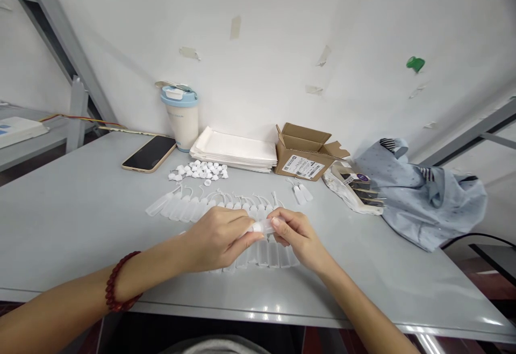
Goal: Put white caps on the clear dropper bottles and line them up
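Observation:
Above the front middle of the table, both my hands meet on one small translucent plastic bottle [266,226]. My left hand [220,238] pinches its white neck end, and the fingers of my right hand [296,236] are closed round the other end. Behind and beneath my hands lie rows of similar translucent bottles [189,209], many with thin white curved tips. My hands hide part of these rows. Farther back is a loose pile of small white caps [199,170]. Two more small bottles [300,192] lie apart, to the right of the rows.
Along the wall stand a lidded cup [183,120], a stack of white envelopes [236,150] and an open cardboard box [304,155]. A phone [149,153] lies left of the cup. To the right are a plastic packet [357,190] and a bluish cloth [427,198].

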Demonstrator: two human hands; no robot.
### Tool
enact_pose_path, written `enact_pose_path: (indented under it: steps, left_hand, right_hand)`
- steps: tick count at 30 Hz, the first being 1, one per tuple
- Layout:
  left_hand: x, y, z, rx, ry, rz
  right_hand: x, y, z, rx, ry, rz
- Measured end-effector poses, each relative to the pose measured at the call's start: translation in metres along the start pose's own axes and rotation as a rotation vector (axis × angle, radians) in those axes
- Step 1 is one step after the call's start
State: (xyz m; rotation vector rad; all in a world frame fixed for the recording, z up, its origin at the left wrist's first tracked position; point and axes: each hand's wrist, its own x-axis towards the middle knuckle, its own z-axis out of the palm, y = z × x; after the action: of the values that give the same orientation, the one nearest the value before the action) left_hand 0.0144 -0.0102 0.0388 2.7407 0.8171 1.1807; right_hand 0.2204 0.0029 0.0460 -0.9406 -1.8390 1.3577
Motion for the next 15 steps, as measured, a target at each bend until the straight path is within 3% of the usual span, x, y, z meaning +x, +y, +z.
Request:
enact_pose_path:
  steps: [8,15]
  left_hand:
    - [-0.0002,-0.0013,-0.0036,0.335,-0.011,0.186]
    - [-0.0002,-0.0035,-0.0027,0.444,-0.019,0.258]
  right_hand:
    - [0.0031,0.0032,0.0002,0.079,-0.009,0.098]
    - [0.0053,0.0007,0.0025,0.05,0.023,0.127]
